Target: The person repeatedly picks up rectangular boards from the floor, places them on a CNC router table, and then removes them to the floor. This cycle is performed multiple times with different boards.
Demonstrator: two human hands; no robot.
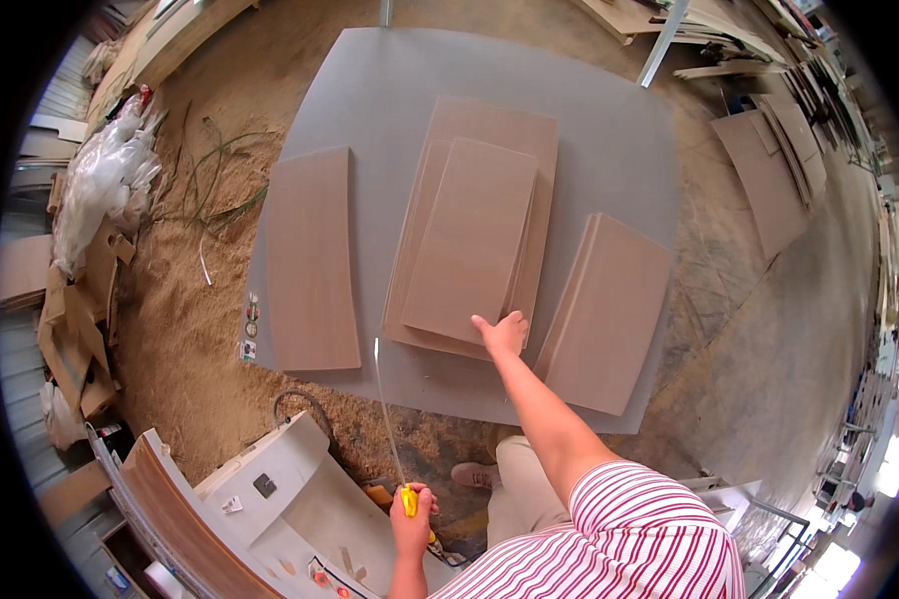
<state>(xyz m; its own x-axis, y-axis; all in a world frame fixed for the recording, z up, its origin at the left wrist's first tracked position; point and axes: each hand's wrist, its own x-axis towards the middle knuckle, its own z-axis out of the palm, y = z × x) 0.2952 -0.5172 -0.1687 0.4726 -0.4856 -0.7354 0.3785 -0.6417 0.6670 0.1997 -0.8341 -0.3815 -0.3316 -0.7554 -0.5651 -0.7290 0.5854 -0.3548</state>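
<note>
On a large grey board lies a middle stack of brown rectangular panels (474, 235). My right hand (506, 334) is at the near right corner of its top panel, the thumb laid on the panel's face and the other fingers curled by the corner. My left hand (412, 514), lower and nearer to me, is closed round a yellow tool (410, 502). From this tool a long, thin, silvery rod or strip (387, 409) reaches away toward the near edge of the grey board; its exact kind is unclear.
A brown panel (313, 262) lies left on the grey board (380, 120), and another stack (609, 314) lies right. Sawdust (190, 329) covers the floor at left, near clear plastic wrap (110, 185). A pale machine (300, 499) stands near left. More panels (764, 170) lean far right.
</note>
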